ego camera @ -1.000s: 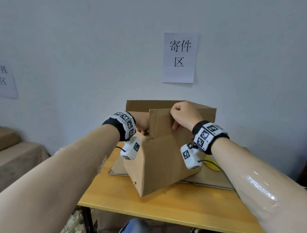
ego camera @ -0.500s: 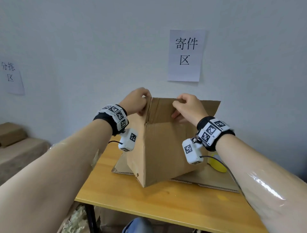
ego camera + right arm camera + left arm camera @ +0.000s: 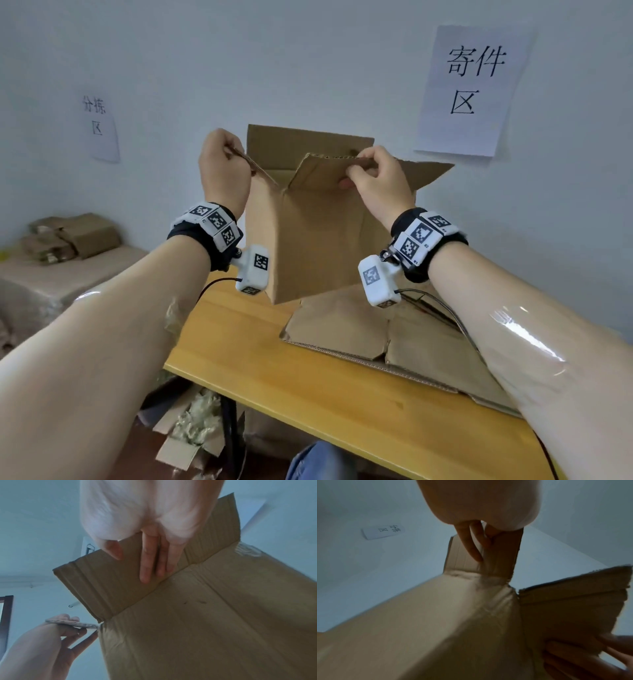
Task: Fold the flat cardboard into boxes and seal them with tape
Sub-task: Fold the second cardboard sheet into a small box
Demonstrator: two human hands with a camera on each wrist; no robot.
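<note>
A brown cardboard box (image 3: pixel 308 240), opened into a tube, hangs lifted above the wooden table (image 3: pixel 267 359) with its top flaps standing up. My left hand (image 3: pixel 224 164) pinches the left top flap (image 3: pixel 498 555) at its upper edge. My right hand (image 3: pixel 373 174) pinches the near top flap (image 3: pixel 120 577), thumb on one face and fingers on the other. The box's bottom corner (image 3: pixel 277 299) hangs just over the table. In the right wrist view the left hand (image 3: pixel 56 635) grips its flap edge-on. No tape shows in any view.
Flat cardboard sheets (image 3: pixel 394 335) lie on the table under and right of the box. Paper signs (image 3: pixel 476 89) (image 3: pixel 99 126) hang on the wall. Stacked cartons (image 3: pixel 68 236) sit at the far left. Cardboard scraps and filler (image 3: pixel 195 421) lie on the floor below the table's left edge.
Both hands have risen, lifting the box off the table. The left hand came out from behind the flap and now pinches the left flap's top edge; the flaps have spread apart.
</note>
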